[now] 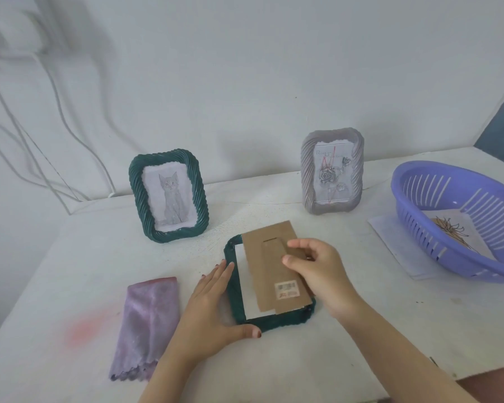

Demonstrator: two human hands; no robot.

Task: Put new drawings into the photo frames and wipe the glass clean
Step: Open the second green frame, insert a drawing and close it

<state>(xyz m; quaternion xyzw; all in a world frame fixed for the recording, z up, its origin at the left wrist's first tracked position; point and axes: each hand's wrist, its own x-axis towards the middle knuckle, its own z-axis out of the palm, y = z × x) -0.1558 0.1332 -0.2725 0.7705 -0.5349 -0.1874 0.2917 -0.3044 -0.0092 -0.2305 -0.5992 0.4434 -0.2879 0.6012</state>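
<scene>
A dark green photo frame (233, 301) lies face down on the white table in front of me. White paper (245, 274) shows inside it. My left hand (213, 309) rests flat along the frame's left edge, thumb at its near corner. My right hand (317, 271) pinches the stand flap of the brown cardboard backing (271, 274), which lies tilted over the frame's opening. A folded purple cloth (149, 324) lies to the left of my left hand.
Two frames stand upright by the wall: a green one with a cat drawing (169, 196) and a grey one with a rose print (332, 173). A purple plastic basket (454, 219) at right holds a drawing (451, 232); a sheet (390, 237) sticks out beneath it.
</scene>
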